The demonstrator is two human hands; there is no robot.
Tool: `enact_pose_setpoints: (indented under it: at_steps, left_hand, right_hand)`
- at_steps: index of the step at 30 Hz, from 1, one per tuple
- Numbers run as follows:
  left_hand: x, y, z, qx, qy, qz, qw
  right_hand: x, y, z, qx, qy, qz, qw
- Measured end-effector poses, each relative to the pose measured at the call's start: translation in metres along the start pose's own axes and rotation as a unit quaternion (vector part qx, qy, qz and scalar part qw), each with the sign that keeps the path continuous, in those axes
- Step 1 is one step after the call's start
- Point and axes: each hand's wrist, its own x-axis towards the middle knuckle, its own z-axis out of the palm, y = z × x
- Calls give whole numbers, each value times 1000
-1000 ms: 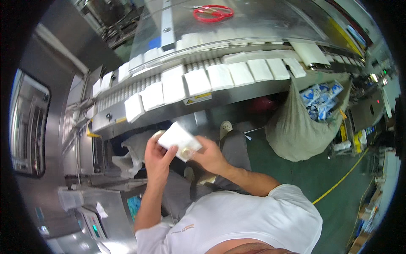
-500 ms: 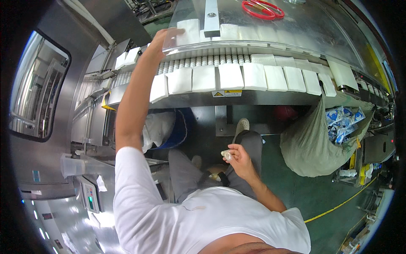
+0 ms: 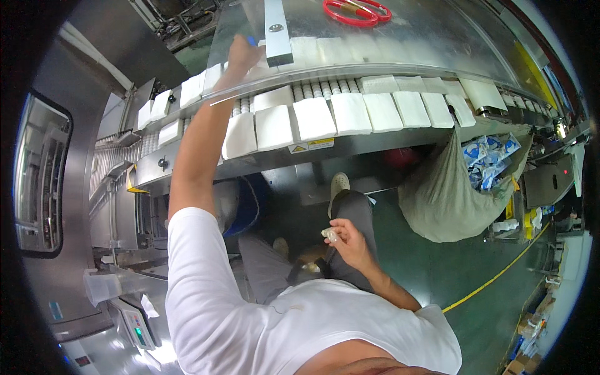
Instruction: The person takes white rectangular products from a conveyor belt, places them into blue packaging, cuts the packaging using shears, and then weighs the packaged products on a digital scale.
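My left hand [image 3: 244,55] reaches up and away, partly behind a clear plastic cover [image 3: 340,53]. A small blue thing [image 3: 251,41] shows at its edge, and its fingers are too hidden and blurred to read. Beside it, flat white packs [image 3: 306,50] stand in a row under the cover. A nearer row of white folded pads [image 3: 314,119] leans along the front of the conveyor [image 3: 306,92]. Low in front of my body, my right hand [image 3: 351,244] is closed on a small crumpled piece of clear, yellowish plastic [image 3: 329,235].
Red-handled scissors [image 3: 356,12] lie on the cover, near a metal bar [image 3: 277,31]. A grey-green cloth bag [image 3: 431,200] holding blue-and-white wrappers hangs at the right. A blue bin [image 3: 250,203] stands under the conveyor. Scales [image 3: 133,325] sit at lower left.
The view has shifted, showing more of the conveyor's left end. My left hand has bent at the wrist near the white packs, with a blue thing now showing. My right hand keeps its hold.
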Motion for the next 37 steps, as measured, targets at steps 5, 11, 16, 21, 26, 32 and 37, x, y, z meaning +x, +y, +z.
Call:
enact_pose_setpoints:
  at_steps: [5,11,16,21,26,32,37]
  left_hand:
    - [-53,57,-36,322,141,73,933]
    - [-169,140,-68,130,208,102,964]
    - [-307,178,-58,8,192,83,978]
    - [-403,165,-39,-145,129,-43,980]
    - [-449,159,-27,-162,40,-102,981]
    - [-451,167,-20,-110,-39,-81,990]
    - [-435,169,-3,-355,-106,-78,925]
  right_hand:
    - [3,-44,-2,-170,22,-73,982]
    - [53,-168,-24,-482,132,-442,745]
    - [122,-219,-25,-651,92,-434,616]
    - [166,-216,-2,-724,32,-424,543]
    - [172,-195,2,-738,87,-486,460]
    - [112,-202,8,-693,46,-462,551]
    - [44,-226,4,-224,-133,-90,961]
